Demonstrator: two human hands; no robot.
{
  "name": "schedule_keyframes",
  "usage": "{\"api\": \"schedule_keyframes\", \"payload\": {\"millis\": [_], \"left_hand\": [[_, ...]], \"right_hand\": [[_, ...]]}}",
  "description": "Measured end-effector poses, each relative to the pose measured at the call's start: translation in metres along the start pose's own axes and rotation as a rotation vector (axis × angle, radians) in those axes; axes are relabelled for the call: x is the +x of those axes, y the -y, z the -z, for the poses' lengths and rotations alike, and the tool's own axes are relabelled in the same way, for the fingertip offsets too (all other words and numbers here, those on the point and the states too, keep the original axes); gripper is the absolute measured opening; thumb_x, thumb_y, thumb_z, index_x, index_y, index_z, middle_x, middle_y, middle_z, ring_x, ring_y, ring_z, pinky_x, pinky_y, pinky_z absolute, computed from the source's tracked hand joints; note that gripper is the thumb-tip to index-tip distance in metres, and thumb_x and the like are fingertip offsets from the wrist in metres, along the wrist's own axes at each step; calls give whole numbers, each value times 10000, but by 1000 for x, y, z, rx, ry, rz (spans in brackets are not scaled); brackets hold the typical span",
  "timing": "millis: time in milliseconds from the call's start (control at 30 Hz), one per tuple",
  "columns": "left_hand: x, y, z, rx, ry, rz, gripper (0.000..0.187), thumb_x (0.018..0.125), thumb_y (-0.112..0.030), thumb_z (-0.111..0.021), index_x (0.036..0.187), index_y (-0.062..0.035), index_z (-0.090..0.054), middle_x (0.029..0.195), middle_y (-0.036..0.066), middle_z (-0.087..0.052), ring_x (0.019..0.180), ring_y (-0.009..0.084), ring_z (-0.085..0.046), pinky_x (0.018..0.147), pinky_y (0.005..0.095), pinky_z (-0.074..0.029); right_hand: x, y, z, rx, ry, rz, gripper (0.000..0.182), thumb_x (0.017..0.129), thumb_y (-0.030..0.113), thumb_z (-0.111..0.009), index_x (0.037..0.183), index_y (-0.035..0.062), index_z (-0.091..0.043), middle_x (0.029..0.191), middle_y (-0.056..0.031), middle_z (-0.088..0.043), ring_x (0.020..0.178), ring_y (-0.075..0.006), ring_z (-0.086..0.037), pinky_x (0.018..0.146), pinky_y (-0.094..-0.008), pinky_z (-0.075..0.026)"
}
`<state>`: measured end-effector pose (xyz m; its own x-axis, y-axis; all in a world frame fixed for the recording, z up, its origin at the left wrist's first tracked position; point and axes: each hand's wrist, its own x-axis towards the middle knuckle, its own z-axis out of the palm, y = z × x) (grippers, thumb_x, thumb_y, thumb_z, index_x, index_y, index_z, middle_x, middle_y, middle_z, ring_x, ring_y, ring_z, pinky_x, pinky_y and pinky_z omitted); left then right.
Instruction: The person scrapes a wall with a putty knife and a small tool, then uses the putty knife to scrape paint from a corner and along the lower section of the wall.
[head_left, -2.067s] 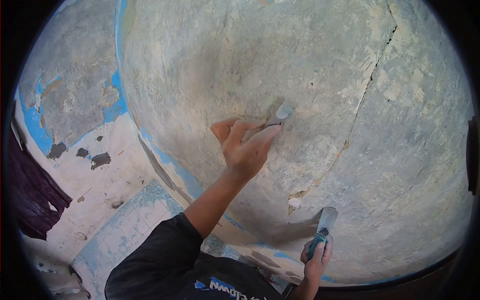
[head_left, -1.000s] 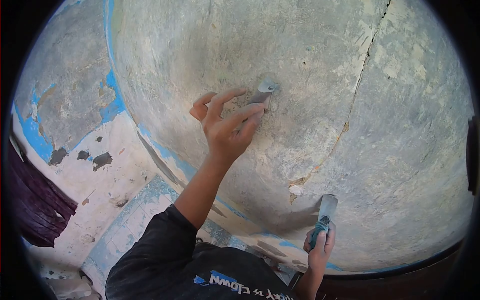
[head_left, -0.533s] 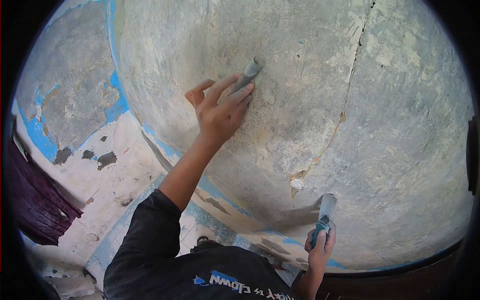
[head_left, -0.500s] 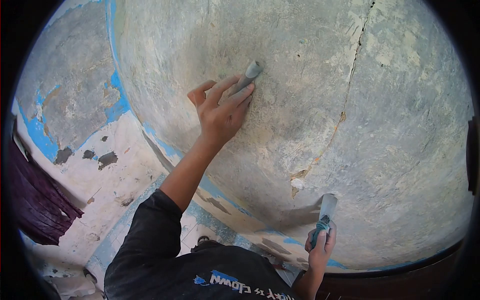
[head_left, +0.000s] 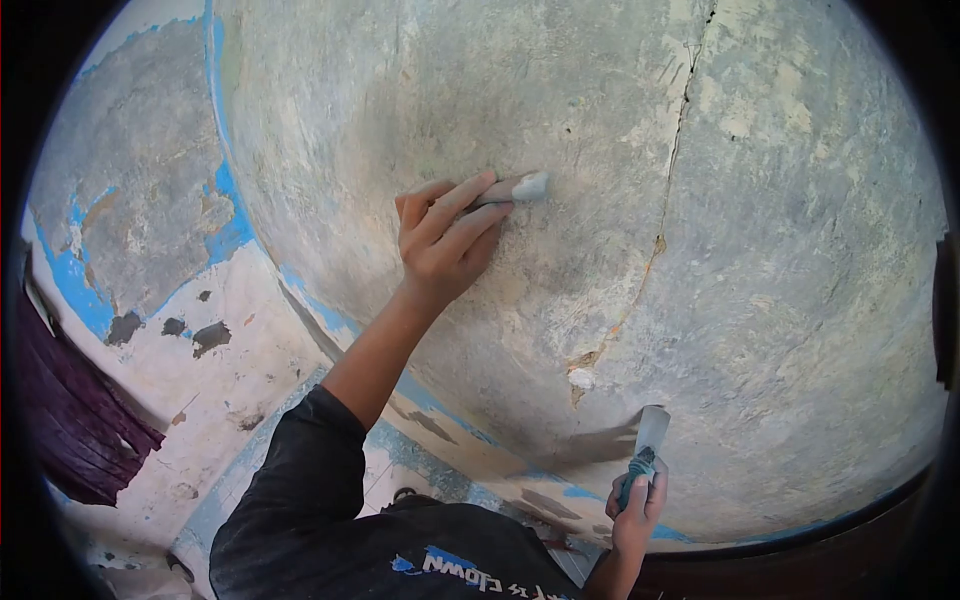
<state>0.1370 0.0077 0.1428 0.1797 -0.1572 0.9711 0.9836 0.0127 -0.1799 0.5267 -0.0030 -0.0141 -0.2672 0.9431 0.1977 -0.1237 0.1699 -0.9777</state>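
Note:
My left hand (head_left: 445,240) is raised against the grey plaster wall (head_left: 580,100), fingers closed round a short grey scraper-like tool (head_left: 530,186). The tool's pale, whitish end points right, close to the wall surface. Lower down, my right hand (head_left: 633,505) grips the blue-green handle of a putty knife (head_left: 653,428). Its flat grey blade points up and casts a shadow on the wall to its left. A long crack (head_left: 672,160) runs down the wall, ending in a chipped hole (head_left: 580,375) with a white patch, above and left of the putty knife.
Blue paint strips (head_left: 232,190) edge the side wall at left, where bare grey patches show. A dark purple cloth (head_left: 75,410) hangs at lower left. Pale floor tiles (head_left: 375,475) lie below, near my black shirt (head_left: 400,550). A dark edge runs along the lower right.
My left hand has turned its tool from pointing up to pointing right, a little lower on the wall. My right hand keeps its grip, with the putty knife slightly lower in view.

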Motion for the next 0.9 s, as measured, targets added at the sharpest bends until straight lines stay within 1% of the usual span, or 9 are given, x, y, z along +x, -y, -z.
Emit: {"api": "schedule_keyframes", "payload": {"millis": [67, 167, 300, 433, 533, 667, 700, 833, 900], "left_hand": [[-6, -3, 3, -35, 34, -3, 191, 720, -43, -824, 871, -146, -768, 1123, 38, -765, 899, 234, -643, 848, 327, -445], [3, -12, 11, -88, 141, -123, 201, 728, -47, -821, 894, -145, -765, 1124, 26, -766, 903, 233, -645, 855, 330, -450], [15, 10, 2, 9, 26, -53, 148, 774, -77, -778, 880, -179, -761, 1151, 3, -763, 905, 206, -635, 838, 324, -427], [3, -7, 14, -169, 243, -260, 185, 752, -92, -800, 911, -182, -768, 1179, -26, -751, 959, 167, -633, 855, 312, -384], [15, 28, 0, 10, 32, -105, 169, 764, -137, -799, 916, -203, -768, 1198, -46, -745, 992, 153, -628, 860, 314, -376], [-9, 12, 7, -267, 183, -369, 233, 801, -130, -772, 1018, -214, -786, 1226, -43, -740, 956, 141, -646, 902, 340, -354], [-7, -4, 15, -300, 284, -437, 212, 829, -128, -757, 1028, -196, -783, 1230, -25, -741, 925, 141, -659, 907, 351, -346], [5, 24, 3, -85, 54, -176, 180, 874, -104, -723, 1029, -173, -784, 1224, -3, -743, 894, 135, -669, 868, 345, -345], [-10, 25, -3, -156, 101, -231, 211, 859, -99, -740, 1052, -173, -783, 1191, 11, -753, 985, 128, -681, 945, 365, -365]], "right_hand": [[-1, -1, 0, 3, 1, -10, 352, 1069, 226, -452, 1349, 13, -473, 716, -13, -512, 506, -40, -396, 423, -208, -326], [0, -3, 1, 3, 10, -18, 352, 1074, 236, -446, 1346, 14, -473, 714, -14, -509, 508, -42, -399, 422, -209, -326], [2, -3, 1, -23, 22, 4, 334, 1086, 279, -440, 1308, 30, -459, 682, -23, -489, 476, -57, -392, 406, -219, -303], [4, -7, 2, -22, 42, 24, 329, 1091, 299, -438, 1296, 43, -452, 669, -29, -482, 461, -63, -387, 399, -224, -292], [4, -4, -2, -34, 34, 19, 324, 1093, 294, -433, 1300, 46, -454, 678, -31, -486, 461, -62, -385, 403, -222, -296], [2, -4, -5, -6, 40, 11, 322, 1094, 284, -428, 1307, 44, -456, 694, -33, -493, 465, -61, -389, 408, -220, -302], [2, -7, -4, -2, 48, 20, 320, 1095, 282, -427, 1306, 44, -458, 697, -33, -495, 467, -61, -391, 408, -219, -304], [1, -13, -7, -38, 28, 70, 316, 1096, 284, -429, 1301, 46, -469, 703, -32, -499, 472, -62, -400, 411, -217, -312], [-6, -10, -13, -7, -13, 25, 312, 1097, 282, -436, 1297, 46, -475, 707, -31, -503, 475, -62, -405, 413, -217, -317]]}}
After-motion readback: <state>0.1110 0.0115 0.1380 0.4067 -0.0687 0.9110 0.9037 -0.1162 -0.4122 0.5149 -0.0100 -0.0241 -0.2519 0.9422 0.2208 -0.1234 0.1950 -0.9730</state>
